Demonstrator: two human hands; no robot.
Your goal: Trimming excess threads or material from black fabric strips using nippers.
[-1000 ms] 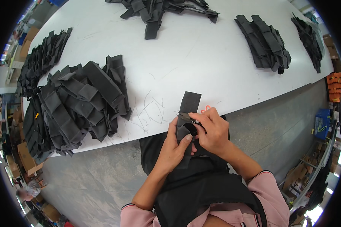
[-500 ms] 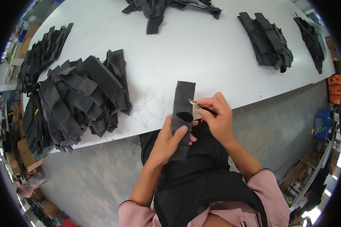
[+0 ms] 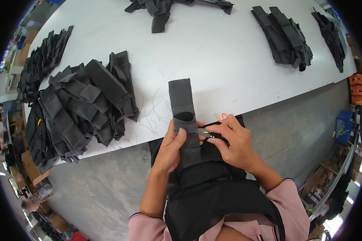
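Note:
My left hand (image 3: 171, 149) grips a dark grey fabric strip (image 3: 181, 94) at the table's front edge, thumb in front and fingertips showing at its right side. Midway along, the strip forms an open loop or pocket. In my right hand (image 3: 235, 140) is a small pair of thread snips (image 3: 207, 133), black-handled with metal blades. Their tips meet the strip's right edge just below the loop, beside my left thumb. Whether a thread lies between the blades is too small to tell.
A large heap of similar strips (image 3: 86, 102) lies to my left, with loose threads beside it. More piles (image 3: 283, 40) rest at the right and far side of the white table (image 3: 213, 48). Orange-handled scissors (image 3: 221, 117) lie near the front edge.
My right hand has brought the snips down from the strip's upper part to its right edge below the loop. The strip has shifted left and tilted, its top leaning left.

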